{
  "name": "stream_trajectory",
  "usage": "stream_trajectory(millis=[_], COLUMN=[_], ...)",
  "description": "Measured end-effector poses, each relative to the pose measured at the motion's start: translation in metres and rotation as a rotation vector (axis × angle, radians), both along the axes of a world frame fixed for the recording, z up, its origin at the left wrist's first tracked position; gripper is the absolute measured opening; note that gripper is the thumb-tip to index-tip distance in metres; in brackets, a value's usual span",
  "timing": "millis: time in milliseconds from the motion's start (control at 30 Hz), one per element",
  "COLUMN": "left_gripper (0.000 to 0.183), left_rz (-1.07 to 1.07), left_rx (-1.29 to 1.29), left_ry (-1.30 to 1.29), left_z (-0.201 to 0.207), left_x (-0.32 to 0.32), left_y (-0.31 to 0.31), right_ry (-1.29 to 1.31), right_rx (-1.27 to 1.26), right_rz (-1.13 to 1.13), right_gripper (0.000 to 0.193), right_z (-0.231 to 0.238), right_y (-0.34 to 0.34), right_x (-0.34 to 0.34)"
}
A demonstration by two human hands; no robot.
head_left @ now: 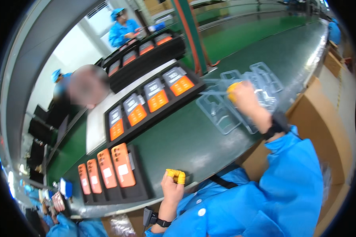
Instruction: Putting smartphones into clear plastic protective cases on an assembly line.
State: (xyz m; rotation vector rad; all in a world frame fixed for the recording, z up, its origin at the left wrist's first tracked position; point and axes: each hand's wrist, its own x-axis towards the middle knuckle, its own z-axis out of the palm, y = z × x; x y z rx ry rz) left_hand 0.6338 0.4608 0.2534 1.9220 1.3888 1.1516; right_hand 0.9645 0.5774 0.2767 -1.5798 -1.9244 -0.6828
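Note:
My right hand (245, 96), with yellow finger cots, is closed over a pile of clear plastic trays (215, 112) with cut-outs, at the right of the green work surface. It seems to grip one of the trays; its fingertips are partly hidden and blurred. Near the front edge, my left hand (173, 189) has its fingers curled, yellow cots on them, with nothing visible in it. Left of it lies a black tray (142, 189) holding several orange phones (123, 166), backs up, with white labels. Behind stands another black tray (140, 125) with several dark-and-orange phone-shaped pieces (156, 94).
A large cardboard box (324, 114) stands at my right. Behind the trays rises a green post (190, 37) with orange cords. Across the line, a co-worker in blue (123, 31) stands by another black tray (154, 49). More people are at the left.

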Motion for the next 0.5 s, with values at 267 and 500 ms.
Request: stream_trajectory(millis=[267, 500], left_gripper=[0.030, 0.022], left_rz=[0.495, 0.509], left_rx=[0.319, -0.035], left_ry=[0.721, 0.490], left_z=[0.011, 0.001], left_x=[-0.105, -0.096], left_y=[-0.017, -0.003], right_ry=[0.332, 0.212], right_rx=[0.177, -0.637], right_rz=[0.227, 0.739], right_gripper=[0.018, 0.018], right_z=[0.074, -0.001], right_y=[-0.072, -0.076], right_x=[-0.035, -0.086])
